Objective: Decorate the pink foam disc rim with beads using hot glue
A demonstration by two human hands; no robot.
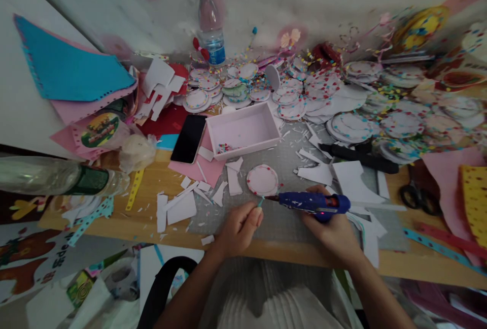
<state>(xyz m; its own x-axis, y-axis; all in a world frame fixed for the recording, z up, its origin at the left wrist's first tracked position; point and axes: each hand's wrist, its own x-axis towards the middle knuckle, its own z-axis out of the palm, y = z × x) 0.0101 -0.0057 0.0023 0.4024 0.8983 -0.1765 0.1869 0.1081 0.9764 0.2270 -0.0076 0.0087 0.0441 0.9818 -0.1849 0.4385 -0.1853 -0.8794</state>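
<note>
A blue hot glue gun (pixel 304 202) is gripped in my right hand (pixel 335 235), its nozzle pointing left. My left hand (pixel 241 225) is closed in a pinch on a thin teal strip (pixel 261 202), whose upper end meets or nearly meets the nozzle; I cannot tell whether they touch. Just beyond the two tips, a white paper disc (pixel 262 181) lies flat on the grey cutting mat (pixel 277 230), with small red dots around its rim. Behind the disc stands a shallow white box (pixel 243 131) with a few small coloured bits in its left corner.
Stacks of dotted paper discs (pixel 353 128) fill the back and right. A black phone (pixel 189 138) lies left of the box, paper scraps (pixel 181 210) in front of it. Scissors (pixel 418 197) rest at right, a water bottle (pixel 211 29) stands behind, a clear bottle (pixel 57 176) lies left.
</note>
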